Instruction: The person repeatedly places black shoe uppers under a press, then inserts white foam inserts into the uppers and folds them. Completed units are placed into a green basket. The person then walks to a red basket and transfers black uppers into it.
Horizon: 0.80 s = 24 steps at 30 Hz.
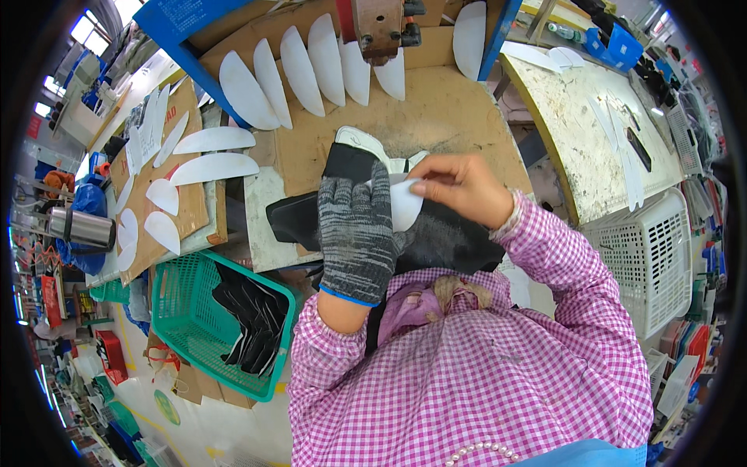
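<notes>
My left hand (358, 226), in a grey knitted glove with a blue cuff, lies with its fingers stretched out over a black fabric piece with a white rounded end (350, 156), which looks like a shoe upper. Bare, my right hand (461, 187) pinches a white half-moon insert (406, 206) between thumb and fingers. This insert lies against the black piece, close beside the gloved fingers. More black material (455, 241) spreads beneath both hands at the front of the work surface; how its parts join is hidden.
Several white half-moon inserts (299, 70) stand along the cardboard-lined blue frame, under a metal machine part (378, 31). Others lie on the left board (214, 167). A green basket (284, 342) holds black pieces at lower left. At right are a worn table (622, 93) and white crate (642, 261).
</notes>
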Available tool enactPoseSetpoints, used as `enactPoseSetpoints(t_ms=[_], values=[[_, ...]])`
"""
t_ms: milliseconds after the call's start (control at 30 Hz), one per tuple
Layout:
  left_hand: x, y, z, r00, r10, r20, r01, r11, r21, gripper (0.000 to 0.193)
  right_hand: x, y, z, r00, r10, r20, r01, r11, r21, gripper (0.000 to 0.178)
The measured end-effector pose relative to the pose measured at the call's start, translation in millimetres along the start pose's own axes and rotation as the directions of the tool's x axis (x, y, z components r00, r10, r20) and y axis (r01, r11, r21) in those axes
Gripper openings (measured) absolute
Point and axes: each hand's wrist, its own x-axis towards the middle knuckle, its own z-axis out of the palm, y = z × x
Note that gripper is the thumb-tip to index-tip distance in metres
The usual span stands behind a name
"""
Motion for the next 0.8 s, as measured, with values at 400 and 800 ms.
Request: enactPoseSetpoints(t_ms=[400, 800], values=[[-133, -49, 80, 0.703, -0.210, 0.680, 0.461, -0.593, -0.660, 0.030, -63, 111, -59, 0.926, 0.359, -0.114, -0.157, 0.643, 0.750, 0.013], [-133, 4, 147, 0.866, -0.265, 0.423, 0.031, -0.817, -0.575, 0.038, -71, 153, -32, 0.949, 0.303, -0.085, -0.080, 0.496, 0.865, 0.013]])
